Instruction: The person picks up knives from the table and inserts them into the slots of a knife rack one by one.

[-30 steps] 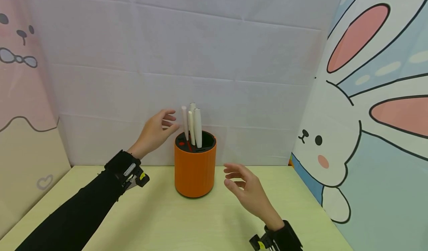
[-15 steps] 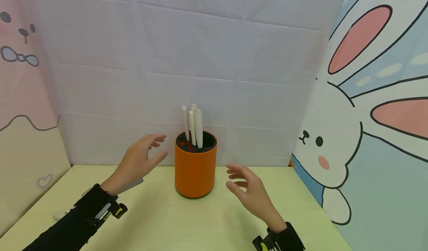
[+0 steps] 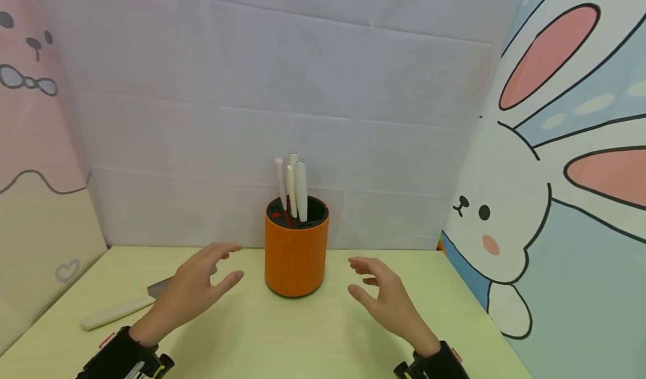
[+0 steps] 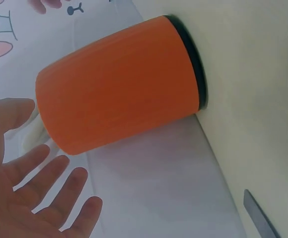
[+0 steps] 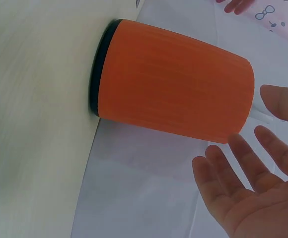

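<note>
An orange knife block [image 3: 296, 258] with a black top stands upright on the table. Several white knife handles [image 3: 301, 191] stick up out of it. My left hand [image 3: 192, 286] hovers left of the block, fingers loosely extended and holding nothing. Right of the block my right hand [image 3: 387, 300] is held in the air the same way, thumb apart from the fingers. A knife with a white handle [image 3: 116, 313] and a broad grey blade [image 3: 158, 287] lies on the table at the left, partly hidden behind my left hand. Its blade edge [image 4: 260, 215] shows in the left wrist view.
The pale yellow table [image 3: 282, 340] ends at a white cloth backdrop [image 3: 272, 87] close behind the block. A pink and cream bear-print cloth [image 3: 40, 143] closes off the left side, a rabbit-print cloth [image 3: 580, 244] the right.
My left hand has moved back and down, away from the knife handles to the block's left, uncovering the knife on the table. My right hand has shifted only slightly right and down.
</note>
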A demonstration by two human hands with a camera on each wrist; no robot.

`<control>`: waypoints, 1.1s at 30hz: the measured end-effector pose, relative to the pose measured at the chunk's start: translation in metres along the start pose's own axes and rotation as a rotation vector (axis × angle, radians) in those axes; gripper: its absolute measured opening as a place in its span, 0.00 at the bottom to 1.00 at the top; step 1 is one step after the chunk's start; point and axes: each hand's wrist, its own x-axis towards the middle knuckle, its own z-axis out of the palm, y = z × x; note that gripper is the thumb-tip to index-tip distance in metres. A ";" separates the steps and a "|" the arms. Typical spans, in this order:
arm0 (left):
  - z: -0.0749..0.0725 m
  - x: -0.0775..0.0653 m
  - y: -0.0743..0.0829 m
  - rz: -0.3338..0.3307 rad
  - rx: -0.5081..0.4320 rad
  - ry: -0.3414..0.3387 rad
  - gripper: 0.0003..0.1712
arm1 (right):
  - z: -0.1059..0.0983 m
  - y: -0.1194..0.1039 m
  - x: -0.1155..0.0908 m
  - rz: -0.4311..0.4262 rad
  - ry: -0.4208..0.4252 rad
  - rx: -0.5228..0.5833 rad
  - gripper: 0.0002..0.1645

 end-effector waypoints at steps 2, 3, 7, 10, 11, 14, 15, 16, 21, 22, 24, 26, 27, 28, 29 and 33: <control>0.003 -0.007 0.000 -0.005 0.004 -0.004 0.28 | 0.000 0.002 -0.002 -0.001 -0.001 -0.028 0.29; 0.005 -0.010 -0.001 -0.004 0.011 -0.003 0.28 | 0.000 0.003 -0.003 -0.005 -0.001 -0.040 0.30; 0.012 -0.021 -0.002 0.018 0.033 0.022 0.28 | -0.001 0.008 -0.006 -0.022 -0.007 -0.101 0.31; 0.017 -0.026 -0.002 0.038 0.033 0.040 0.29 | -0.001 0.011 -0.008 -0.040 -0.004 -0.153 0.32; 0.018 -0.027 -0.003 0.042 0.033 0.044 0.29 | -0.001 0.012 -0.009 -0.044 -0.001 -0.167 0.33; 0.022 -0.032 -0.004 0.029 0.021 0.039 0.29 | -0.001 0.013 -0.010 -0.045 0.004 -0.196 0.34; 0.023 -0.034 -0.004 0.015 0.013 0.031 0.29 | -0.001 0.013 -0.011 -0.041 0.004 -0.202 0.34; 0.024 -0.035 -0.004 -0.002 0.006 0.022 0.29 | -0.001 0.013 -0.011 -0.039 0.003 -0.207 0.35; 0.031 -0.041 -0.006 -0.037 0.003 -0.008 0.29 | 0.000 0.013 -0.012 0.010 -0.028 -0.217 0.36; 0.033 -0.041 -0.006 -0.034 0.008 -0.007 0.29 | 0.000 0.013 -0.012 0.022 -0.036 -0.216 0.36; 0.035 -0.042 -0.006 -0.024 0.020 -0.005 0.29 | 0.000 0.013 -0.012 0.044 -0.053 -0.214 0.36; 0.036 -0.042 -0.004 -0.012 0.026 0.003 0.29 | 0.001 0.013 -0.013 0.055 -0.063 -0.212 0.36; 0.037 -0.043 -0.004 -0.005 0.030 0.007 0.30 | 0.001 0.013 -0.013 0.058 -0.069 -0.214 0.36; 0.038 -0.044 -0.004 0.004 0.035 0.011 0.30 | 0.001 0.013 -0.014 0.060 -0.074 -0.214 0.37; 0.039 -0.044 -0.003 0.013 0.039 0.016 0.30 | 0.002 0.014 -0.014 0.060 -0.078 -0.214 0.37; 0.041 -0.045 -0.004 0.039 0.052 0.027 0.31 | 0.003 0.015 -0.014 0.066 -0.088 -0.223 0.36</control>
